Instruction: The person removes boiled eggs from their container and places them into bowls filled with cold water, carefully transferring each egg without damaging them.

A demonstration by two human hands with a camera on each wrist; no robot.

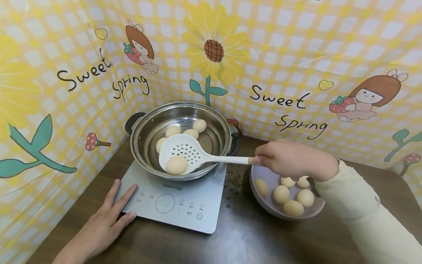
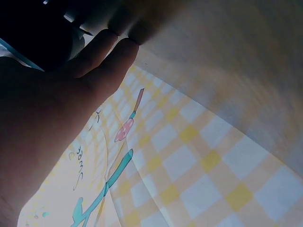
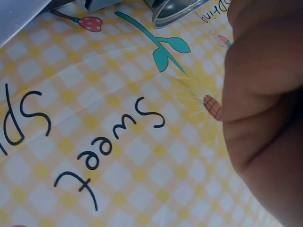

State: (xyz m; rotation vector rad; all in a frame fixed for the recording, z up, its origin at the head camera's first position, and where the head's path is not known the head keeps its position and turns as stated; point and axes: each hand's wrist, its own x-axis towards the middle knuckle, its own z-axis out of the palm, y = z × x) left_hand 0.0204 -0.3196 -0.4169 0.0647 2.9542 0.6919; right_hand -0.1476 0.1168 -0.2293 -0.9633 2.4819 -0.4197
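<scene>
In the head view my right hand (image 1: 290, 159) grips the handle of a white slotted skimmer (image 1: 188, 146), its bowl over the metal pot (image 1: 138, 154). One egg (image 1: 177, 165) lies in the skimmer's bowl. Several more eggs (image 1: 199, 125) sit in the pot behind it. My left hand (image 1: 105, 220) rests with fingers spread at the left edge of the white induction cooker (image 1: 148, 212) under the pot. The left wrist view shows the left hand (image 2: 52, 113) dark against the light. Only folded fingers of the right hand (image 3: 265, 94) appear in the right wrist view; the skimmer is hidden there.
A pale purple bowl (image 1: 263, 203) with several eggs (image 1: 293, 208) stands right of the cooker, below the right forearm. Water drops (image 1: 234, 179) lie on the dark table (image 1: 237, 234) between them. A yellow checked cloth (image 1: 283, 44) covers the walls close behind the pot.
</scene>
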